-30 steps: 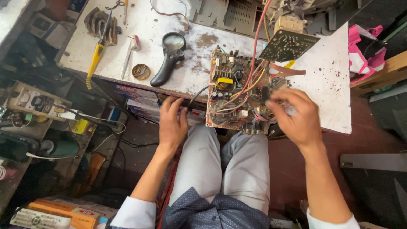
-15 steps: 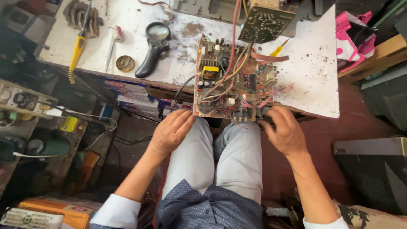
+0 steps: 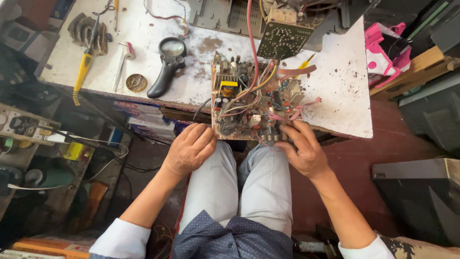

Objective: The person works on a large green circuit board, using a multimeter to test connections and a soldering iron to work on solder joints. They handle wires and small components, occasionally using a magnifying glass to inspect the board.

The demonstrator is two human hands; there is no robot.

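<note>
A brown circuit board (image 3: pixel 249 103) crowded with components and coloured wires lies at the near edge of a stained white workbench (image 3: pixel 340 86). My left hand (image 3: pixel 190 148) grips its near left corner. My right hand (image 3: pixel 303 149) holds its near right edge, fingers curled over the components there. A red wire runs up from the board to a smaller dark green circuit board (image 3: pixel 283 40) standing behind it.
A black magnifying glass (image 3: pixel 166 64), a yellow-handled tool (image 3: pixel 82 72), a small round tin (image 3: pixel 136 82) and a white pen-like tool (image 3: pixel 120 67) lie on the bench's left part. A pink bag (image 3: pixel 383 52) sits right. Cluttered shelves and cables fill the left.
The view has shifted, so the board sits nearer the frame's middle. My right hand slid from the board's right side to its near right edge. My left hand closed on the near left corner.
</note>
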